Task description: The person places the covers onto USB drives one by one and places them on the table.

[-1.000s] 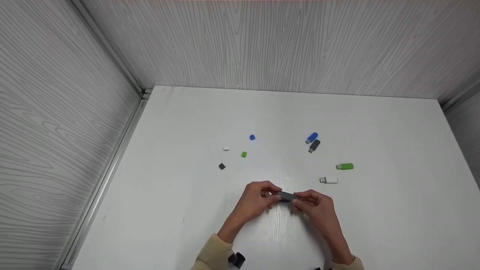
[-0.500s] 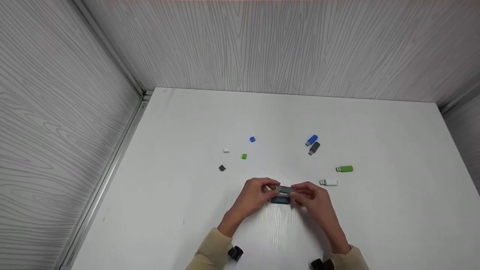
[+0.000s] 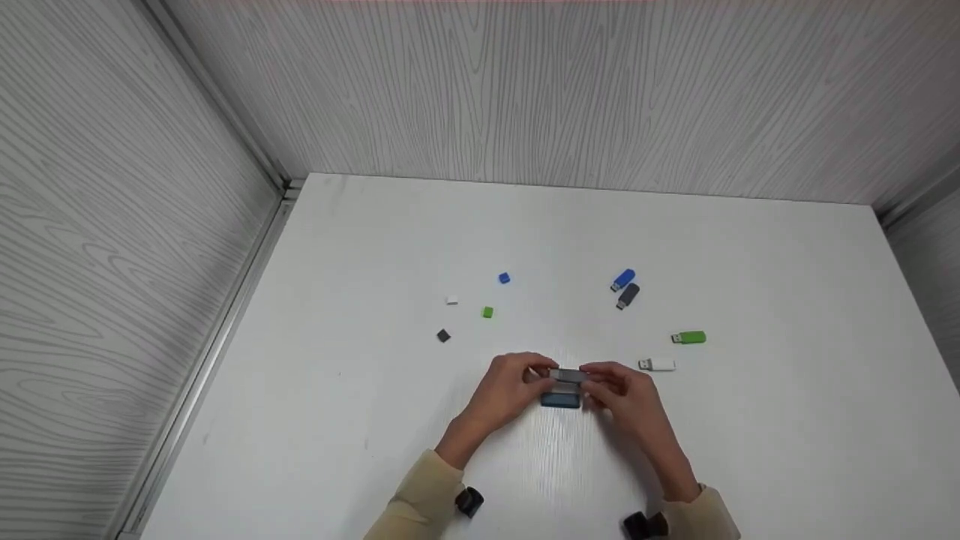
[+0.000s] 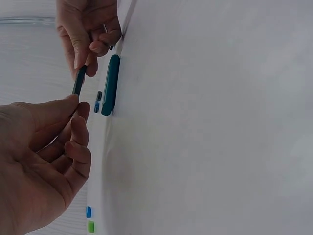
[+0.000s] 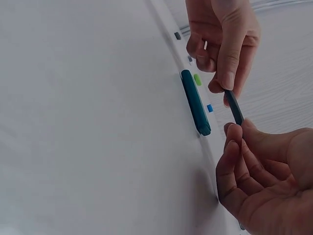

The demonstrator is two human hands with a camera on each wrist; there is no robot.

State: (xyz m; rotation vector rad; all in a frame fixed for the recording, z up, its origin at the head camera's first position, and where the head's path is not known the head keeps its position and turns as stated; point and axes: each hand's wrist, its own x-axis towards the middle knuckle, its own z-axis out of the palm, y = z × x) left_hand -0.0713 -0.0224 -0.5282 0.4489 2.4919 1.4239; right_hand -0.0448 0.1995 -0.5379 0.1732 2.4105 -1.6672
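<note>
Between both hands is a small, flat dark grey bar [image 3: 568,375], whose exact kind I cannot make out. My left hand [image 3: 501,390] pinches its left end between thumb and fingers. The other end is pinched by my right hand [image 3: 630,394]. Both wrist views show the bar edge-on, above the table, with its ends hidden by the fingertips. Just nearer to me, a dark teal bar [image 3: 560,400] with rounded ends lies on the white table [image 3: 360,420]; neither hand grips it. It shows whole in the left wrist view.
Beyond the hands at right lie USB sticks: blue [image 3: 623,280], dark grey [image 3: 628,295], green [image 3: 689,337] and white [image 3: 658,364]. Small caps are at left: blue [image 3: 504,277], white [image 3: 451,301], green [image 3: 487,312] and dark [image 3: 444,335]. Grained panels [image 3: 525,90] border the table.
Both hands have shifted slightly left and away from me with the grey bar. The teal bar, mostly hidden a second ago, now shows plainly below it. The sticks and caps stay put.
</note>
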